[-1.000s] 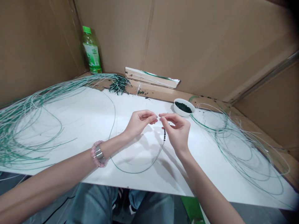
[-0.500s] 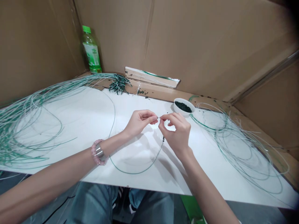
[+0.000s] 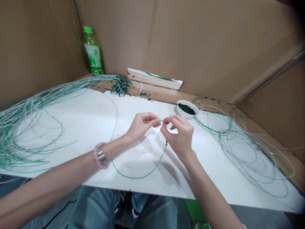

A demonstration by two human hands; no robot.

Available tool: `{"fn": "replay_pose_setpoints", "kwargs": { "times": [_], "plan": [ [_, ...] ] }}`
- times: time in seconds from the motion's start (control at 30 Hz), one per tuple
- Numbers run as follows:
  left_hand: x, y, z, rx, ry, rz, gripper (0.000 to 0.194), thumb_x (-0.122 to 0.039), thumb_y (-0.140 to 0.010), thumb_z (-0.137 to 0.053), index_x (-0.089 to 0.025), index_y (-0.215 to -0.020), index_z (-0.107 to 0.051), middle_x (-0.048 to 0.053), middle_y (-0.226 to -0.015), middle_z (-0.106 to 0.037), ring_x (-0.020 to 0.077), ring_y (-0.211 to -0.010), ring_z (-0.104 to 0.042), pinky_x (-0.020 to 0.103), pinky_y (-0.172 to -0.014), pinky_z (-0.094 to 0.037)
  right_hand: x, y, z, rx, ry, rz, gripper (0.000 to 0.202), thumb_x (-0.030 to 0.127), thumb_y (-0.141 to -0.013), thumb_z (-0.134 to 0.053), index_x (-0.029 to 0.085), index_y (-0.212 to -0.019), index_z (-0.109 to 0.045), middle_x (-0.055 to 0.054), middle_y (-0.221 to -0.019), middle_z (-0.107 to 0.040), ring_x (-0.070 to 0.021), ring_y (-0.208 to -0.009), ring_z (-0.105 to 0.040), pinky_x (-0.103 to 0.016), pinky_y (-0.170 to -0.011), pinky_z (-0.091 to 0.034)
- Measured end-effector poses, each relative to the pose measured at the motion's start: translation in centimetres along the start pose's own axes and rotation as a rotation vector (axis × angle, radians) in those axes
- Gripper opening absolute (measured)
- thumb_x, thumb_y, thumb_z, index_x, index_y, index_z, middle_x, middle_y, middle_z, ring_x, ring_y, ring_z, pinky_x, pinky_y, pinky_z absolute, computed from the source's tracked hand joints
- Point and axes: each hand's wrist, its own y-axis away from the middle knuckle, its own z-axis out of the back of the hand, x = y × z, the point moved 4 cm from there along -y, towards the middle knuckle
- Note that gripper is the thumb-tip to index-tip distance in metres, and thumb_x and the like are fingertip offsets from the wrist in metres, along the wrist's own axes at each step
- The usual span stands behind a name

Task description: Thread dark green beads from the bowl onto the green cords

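My left hand (image 3: 145, 124), with a pink bead bracelet on its wrist, is closed in a pinch. A tiny dark bead shows at its fingertips. Almost touching it, my right hand (image 3: 178, 131) pinches a thin green cord (image 3: 138, 178) close to its end. From the right hand the cord drops, with several small dark beads (image 3: 166, 143) threaded on it, then loops across the white tabletop (image 3: 95, 121) and passes under my left forearm. Just behind my right hand stands a white bowl (image 3: 188, 113) of dark beads.
A bundle of green and white cords (image 3: 35, 108) spreads over the left side, its dark beaded ends (image 3: 121, 86) at the back. More loose cords (image 3: 250, 152) lie coiled at right. A green bottle (image 3: 93, 54) stands in the back left corner against cardboard walls (image 3: 202, 41).
My right hand has shifted very slightly left, closing the small gap to my left fingertips. Otherwise hardly anything has moved.
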Motion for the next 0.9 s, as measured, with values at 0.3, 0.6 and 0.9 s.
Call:
{"fn": "replay_pose_setpoints", "kwargs": {
  "times": [0.3, 0.6, 0.9],
  "plan": [
    [0.1, 0.1, 0.1, -0.015, -0.029, -0.008, 0.013, -0.025, -0.070, -0.067, -0.013, -0.067, -0.065, 0.001, -0.062, -0.064, 0.0106, -0.060, -0.058, 0.022, -0.062, -0.047, 0.0, 0.1, -0.1, 0.028, -0.014, 0.018, 0.012, 0.011, -0.077, -0.054, 0.018, -0.071, -0.062, -0.003, -0.068, -0.063, -0.0151, -0.062, -0.049, -0.028, -0.056, -0.044],
    [0.0, 0.3, 0.4, -0.015, -0.106, -0.023, 0.013, -0.025, -0.071, -0.066, -0.012, -0.068, -0.065, 0.002, -0.065, -0.065, 0.0113, -0.064, -0.060, 0.023, -0.064, -0.048, -1.1, 0.3, -0.4, 0.103, -0.393, -0.284, 0.010, 0.015, -0.078, -0.061, 0.019, -0.077, -0.069, -0.001, -0.072, -0.070, -0.0138, -0.067, -0.063, -0.026, -0.062, -0.055],
    [-0.1, 0.1, 0.5, -0.045, -0.098, -0.009, 0.012, -0.023, -0.068, -0.069, -0.012, -0.068, -0.065, 0.003, -0.066, -0.066, 0.0110, -0.063, -0.060, 0.023, -0.063, -0.048, -1.7, 0.5, -0.8, 0.089, -0.509, -0.417, 0.011, 0.019, -0.074, -0.067, 0.018, -0.085, -0.069, -0.003, -0.074, -0.072, -0.0160, -0.071, -0.069, -0.027, -0.071, -0.056]
  ]
}}
